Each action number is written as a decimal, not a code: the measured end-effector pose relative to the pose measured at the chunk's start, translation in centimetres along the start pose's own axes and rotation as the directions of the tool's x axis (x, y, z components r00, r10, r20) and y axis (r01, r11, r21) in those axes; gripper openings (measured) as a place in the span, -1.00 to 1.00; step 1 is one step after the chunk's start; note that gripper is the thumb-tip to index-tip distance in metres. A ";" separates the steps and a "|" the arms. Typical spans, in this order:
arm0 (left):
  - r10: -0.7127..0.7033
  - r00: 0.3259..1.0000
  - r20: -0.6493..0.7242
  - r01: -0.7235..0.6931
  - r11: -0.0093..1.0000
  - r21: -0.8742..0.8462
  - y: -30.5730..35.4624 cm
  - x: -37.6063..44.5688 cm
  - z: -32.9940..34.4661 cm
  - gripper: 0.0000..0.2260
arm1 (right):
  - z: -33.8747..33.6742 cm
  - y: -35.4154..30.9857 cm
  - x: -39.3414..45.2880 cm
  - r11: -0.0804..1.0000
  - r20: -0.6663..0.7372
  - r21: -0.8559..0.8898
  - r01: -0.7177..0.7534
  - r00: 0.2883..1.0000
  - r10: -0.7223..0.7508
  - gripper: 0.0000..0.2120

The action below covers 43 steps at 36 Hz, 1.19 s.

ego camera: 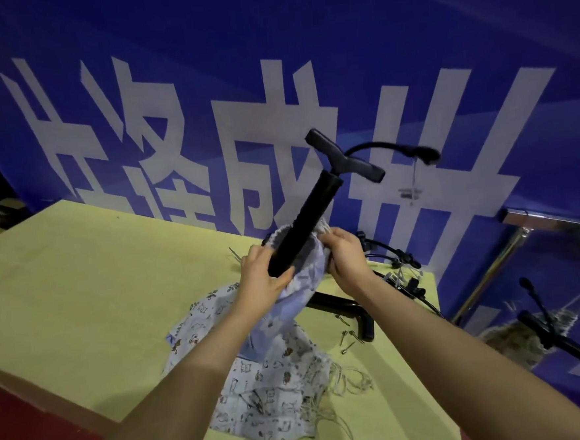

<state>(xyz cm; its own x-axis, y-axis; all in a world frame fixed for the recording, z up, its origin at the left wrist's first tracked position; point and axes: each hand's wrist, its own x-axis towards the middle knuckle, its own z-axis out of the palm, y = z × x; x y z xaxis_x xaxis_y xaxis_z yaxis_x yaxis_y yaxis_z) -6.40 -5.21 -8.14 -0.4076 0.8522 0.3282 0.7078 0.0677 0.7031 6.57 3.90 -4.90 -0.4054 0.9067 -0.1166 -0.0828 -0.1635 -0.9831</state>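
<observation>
Forearms are stretched forward, and the hands are held close together above the surface (80,286). The lower barrel of the pump (312,214) is gripped by the left hand (262,283), while the rim of the cloth bag (300,287) is pinched by the right hand (348,262). The pump's long axis is tilted up and away to the right, with its T-handle (346,155) farthest off and its foot in the bag's mouth. A slide along that axis is judged to be needed.

The head-worn camera looked forward and down from the near side of the yellow table (80,286), tilted, facing the blue banner (268,32) behind that table, close to the left hand (262,283) and right hand (346,257) above it.
</observation>
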 end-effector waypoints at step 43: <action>-0.337 0.934 -0.119 0.215 0.796 -0.566 5.7 2.9 -5.3 -0.78 | 2.0 -3.6 -2.6 0.969 0.040 -0.160 0.188 0.982 -0.184 -0.78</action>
<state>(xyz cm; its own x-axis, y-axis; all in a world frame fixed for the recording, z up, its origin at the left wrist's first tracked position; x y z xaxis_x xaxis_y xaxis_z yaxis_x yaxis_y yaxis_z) -6.56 -5.11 0.18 -0.6880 0.7111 0.1446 0.1495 -0.0562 0.9872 6.09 1.37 -0.82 -0.4193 0.9050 0.0721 -0.0105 0.0745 -0.9972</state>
